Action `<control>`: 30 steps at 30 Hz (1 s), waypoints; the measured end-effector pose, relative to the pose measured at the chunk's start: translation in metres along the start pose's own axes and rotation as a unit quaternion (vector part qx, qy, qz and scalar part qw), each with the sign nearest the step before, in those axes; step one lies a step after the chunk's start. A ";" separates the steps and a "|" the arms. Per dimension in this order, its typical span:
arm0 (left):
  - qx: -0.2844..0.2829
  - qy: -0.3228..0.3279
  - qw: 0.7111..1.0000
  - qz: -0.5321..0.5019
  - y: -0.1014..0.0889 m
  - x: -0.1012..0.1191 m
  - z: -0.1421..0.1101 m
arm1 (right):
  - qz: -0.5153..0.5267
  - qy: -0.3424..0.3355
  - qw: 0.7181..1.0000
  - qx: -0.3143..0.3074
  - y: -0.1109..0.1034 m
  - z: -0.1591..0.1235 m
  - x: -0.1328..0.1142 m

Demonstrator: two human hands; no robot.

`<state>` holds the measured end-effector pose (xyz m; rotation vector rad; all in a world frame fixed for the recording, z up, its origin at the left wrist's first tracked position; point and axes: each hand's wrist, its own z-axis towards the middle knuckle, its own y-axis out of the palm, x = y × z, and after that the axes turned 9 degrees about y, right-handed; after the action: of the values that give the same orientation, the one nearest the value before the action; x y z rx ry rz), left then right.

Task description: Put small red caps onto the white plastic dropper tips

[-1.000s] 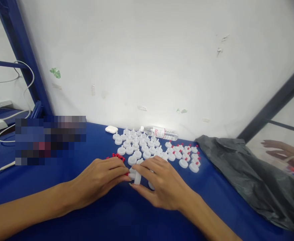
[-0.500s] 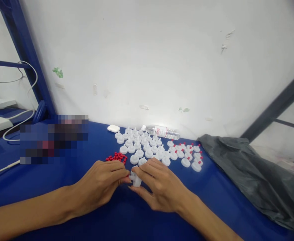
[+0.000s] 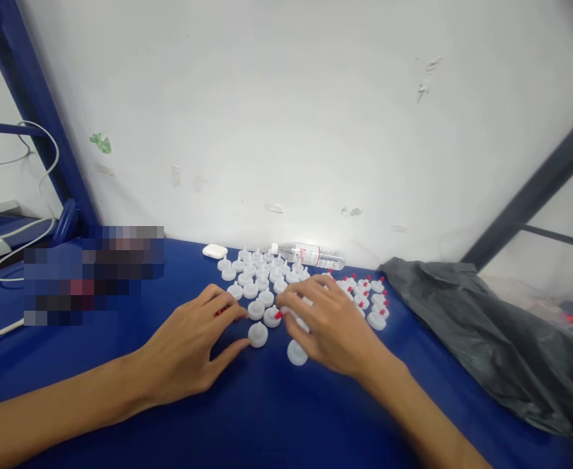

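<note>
My left hand point(image 3: 206, 342) is open, its thumb and forefinger apart at the left edge of a white spouted cap point(image 3: 258, 335) standing on the blue surface. My right hand point(image 3: 323, 319) has its fingers curled round a white spouted cap with a red tip point(image 3: 279, 315) that points left. The hand hides most of that cap. Below its thumb shows a round white cap base point(image 3: 297, 352); whether it belongs to the held cap I cannot tell. Small red tips point(image 3: 222, 311) lie partly hidden behind my left fingers. Many white spouted caps point(image 3: 250, 290) stand beyond.
Red-tipped white caps point(image 3: 377, 319) stand grouped at the right. A clear plastic bottle point(image 3: 310, 255) lies along the wall, with a white rounded case point(image 3: 215, 251) to its left. Dark grey sheeting point(image 3: 462, 326) covers the right edge. A blurred patch hides things at left.
My hands have parted from the white cap they worked on together. The left has let go and opened beside another cap; the right has moved slightly right with the cap. The view has shifted a little.
</note>
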<state>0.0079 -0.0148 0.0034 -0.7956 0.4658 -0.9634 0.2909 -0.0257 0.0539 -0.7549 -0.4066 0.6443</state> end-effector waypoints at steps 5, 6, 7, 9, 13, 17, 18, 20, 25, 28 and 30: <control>-0.059 0.004 0.997 0.048 0.010 -0.012 -0.006 | -0.001 0.140 0.990 -0.033 -0.022 -0.011 0.036; -0.062 0.006 0.997 0.050 0.011 -0.014 -0.006 | 0.000 0.165 0.985 -0.055 -0.027 -0.012 0.041; -0.061 0.009 0.997 0.052 0.012 -0.016 -0.007 | 0.002 0.187 0.979 -0.076 -0.032 -0.013 0.046; -0.056 0.020 0.997 0.052 0.013 -0.017 -0.006 | 0.003 0.226 0.967 -0.118 -0.041 -0.014 0.055; -0.070 0.052 0.994 0.062 0.009 -0.017 -0.002 | 0.011 0.299 0.927 -0.226 -0.054 -0.014 0.065; -0.077 0.068 0.992 0.078 0.009 -0.020 -0.002 | 0.081 0.331 0.888 -0.309 -0.060 -0.016 0.068; -0.076 0.071 0.991 0.078 0.010 -0.021 -0.003 | 0.098 0.334 0.882 -0.317 -0.061 -0.017 0.068; -0.078 0.074 0.991 0.074 0.011 -0.023 -0.004 | 0.117 0.342 0.874 -0.324 -0.059 -0.017 0.068; -0.049 0.067 0.995 0.047 0.007 -0.016 0.000 | 0.094 0.338 0.887 -0.302 -0.040 -0.016 0.067; -0.021 0.051 0.998 0.007 0.002 -0.008 0.004 | 0.087 0.315 0.895 -0.303 -0.031 -0.016 0.064; 0.002 0.054 0.998 -0.008 -0.002 -0.005 0.005 | 0.110 0.313 0.899 -0.284 -0.032 -0.016 0.061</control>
<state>0.0082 -0.0094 0.0084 -0.7468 0.5522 -1.0256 0.3568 -0.0111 0.0742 -1.5274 0.1060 0.4526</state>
